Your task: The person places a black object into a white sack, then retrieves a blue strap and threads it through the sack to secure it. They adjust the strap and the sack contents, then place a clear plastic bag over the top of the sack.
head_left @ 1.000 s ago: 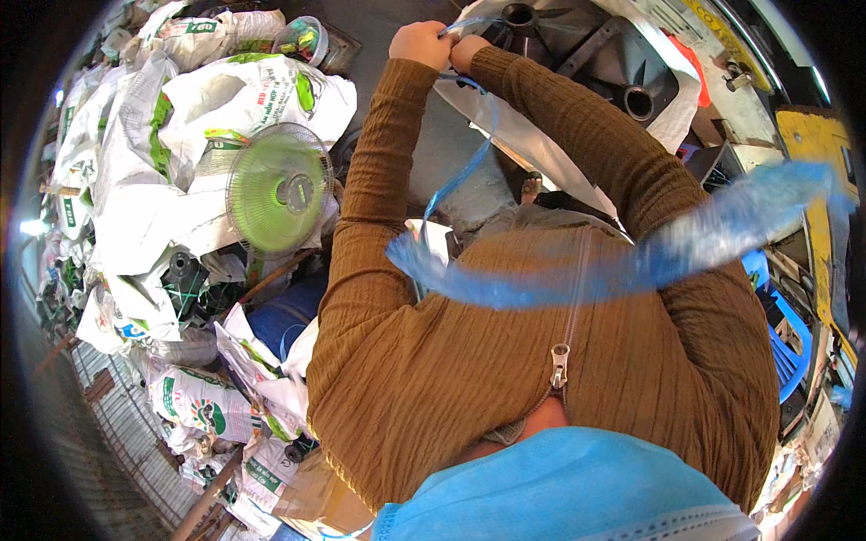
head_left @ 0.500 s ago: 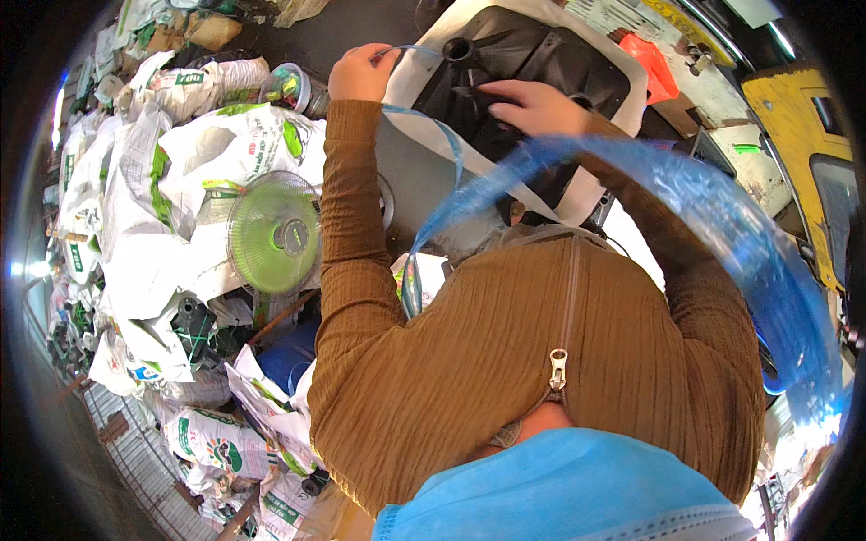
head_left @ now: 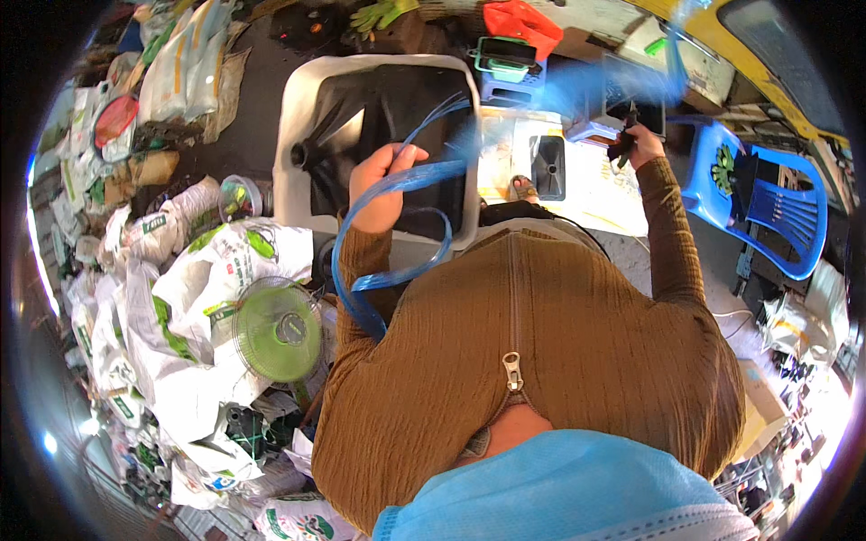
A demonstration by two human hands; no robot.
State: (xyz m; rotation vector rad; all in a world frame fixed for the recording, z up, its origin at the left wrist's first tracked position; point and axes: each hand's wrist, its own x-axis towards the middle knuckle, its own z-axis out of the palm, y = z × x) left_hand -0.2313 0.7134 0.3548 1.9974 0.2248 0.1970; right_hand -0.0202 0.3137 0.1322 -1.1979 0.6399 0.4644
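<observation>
My left hand (head_left: pixel 374 194) is closed around a bundle of blue plastic strapping (head_left: pixel 424 176). Loose ends stick up past its fingers, and a loop hangs by my left forearm. Below that hand stands a large cream-rimmed bin (head_left: pixel 290 108) holding black plastic parts (head_left: pixel 410 90). Out to the right, my right hand (head_left: pixel 645 147) grips a small black tool (head_left: pixel 624 142), too blurred to name, beside a blue-purple stool (head_left: pixel 595 132). A smeared blue strand stretches above, toward the upper right.
White sacks (head_left: pixel 180 298) and a green fan (head_left: pixel 280 329) crowd the left side. A blue plastic chair (head_left: pixel 785 221) stands at the right. A red bag (head_left: pixel 523 27) and a green-rimmed basket (head_left: pixel 507 56) are at the back. A black part (head_left: pixel 548 167) lies on a white sheet.
My view has swung right, so the bin appears further left. My right hand has left the black parts and reached right to the black tool. My left hand now holds the strapping bundled.
</observation>
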